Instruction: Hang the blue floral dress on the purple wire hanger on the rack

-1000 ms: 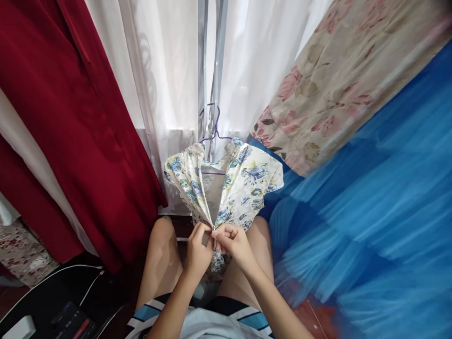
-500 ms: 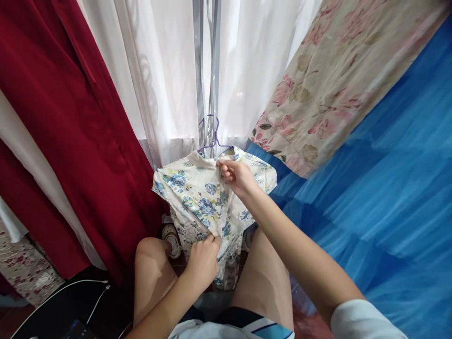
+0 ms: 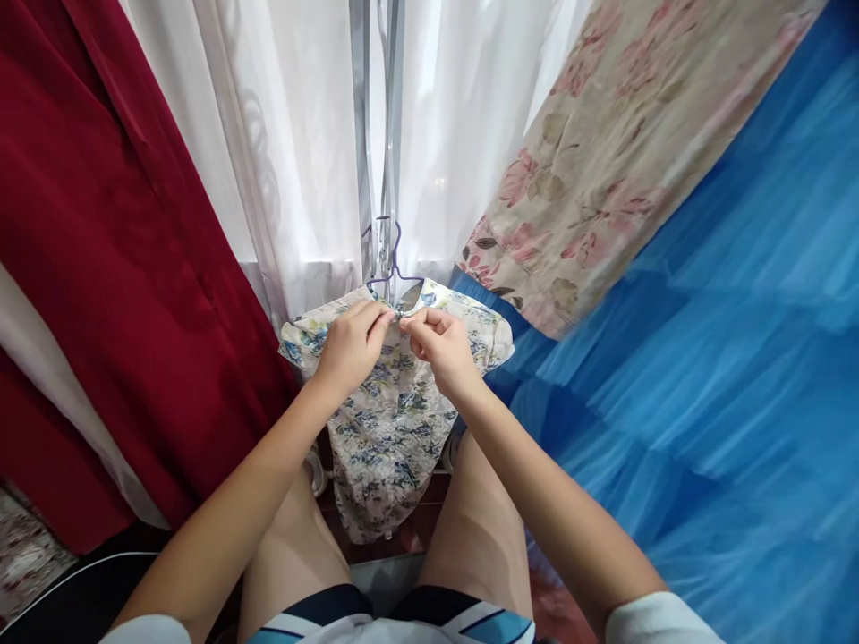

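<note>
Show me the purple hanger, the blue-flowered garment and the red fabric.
Purple hanger (image 3: 395,269), head view: base of its hook.
Blue-flowered garment (image 3: 395,420), head view: middle of its body.
Red fabric (image 3: 148,268), head view: middle of its drape.

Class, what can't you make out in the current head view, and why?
- Head view: exactly what is pinched at the neckline of the blue-flowered garment; left hand and right hand cover it.
- Head view: lower part of the purple hanger; behind the garment.
- Head view: whole blue fabric; cut off by the right edge.
- Head view: black object; cut off at lower left.
</note>
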Action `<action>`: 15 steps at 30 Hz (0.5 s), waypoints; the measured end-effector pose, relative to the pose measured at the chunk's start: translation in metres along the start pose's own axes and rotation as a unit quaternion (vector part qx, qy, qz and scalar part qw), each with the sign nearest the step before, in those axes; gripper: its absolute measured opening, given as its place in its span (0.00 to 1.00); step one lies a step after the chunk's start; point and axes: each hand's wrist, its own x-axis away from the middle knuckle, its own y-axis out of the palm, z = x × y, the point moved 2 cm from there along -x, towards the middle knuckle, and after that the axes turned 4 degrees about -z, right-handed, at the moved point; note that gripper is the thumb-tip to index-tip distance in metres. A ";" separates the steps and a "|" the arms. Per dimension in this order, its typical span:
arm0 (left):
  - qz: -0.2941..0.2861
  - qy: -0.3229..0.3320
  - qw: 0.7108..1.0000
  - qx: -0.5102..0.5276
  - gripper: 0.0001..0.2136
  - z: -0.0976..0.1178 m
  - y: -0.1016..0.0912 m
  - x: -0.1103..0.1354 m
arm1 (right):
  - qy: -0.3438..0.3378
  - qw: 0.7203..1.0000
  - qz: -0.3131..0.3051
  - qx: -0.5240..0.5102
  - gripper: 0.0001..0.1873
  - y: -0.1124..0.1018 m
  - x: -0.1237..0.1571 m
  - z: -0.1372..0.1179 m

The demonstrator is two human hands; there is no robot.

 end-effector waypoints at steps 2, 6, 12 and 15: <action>0.035 0.007 0.999 -0.007 0.10 0.000 -0.002 -0.010 | -0.004 0.999 0.014 0.039 0.14 -0.005 -0.001 0.011; 0.169 -0.065 0.983 0.012 0.10 -0.038 -0.028 -0.012 | 0.017 0.994 0.015 0.104 0.15 -0.018 0.007 0.040; 0.312 -0.349 0.867 0.170 0.13 -0.162 -0.039 0.039 | 0.024 0.989 -0.030 0.139 0.13 -0.032 0.028 0.050; 0.223 -0.408 0.860 0.211 0.13 -0.181 -0.004 0.078 | 0.039 0.986 -0.014 0.163 0.13 -0.047 0.031 0.057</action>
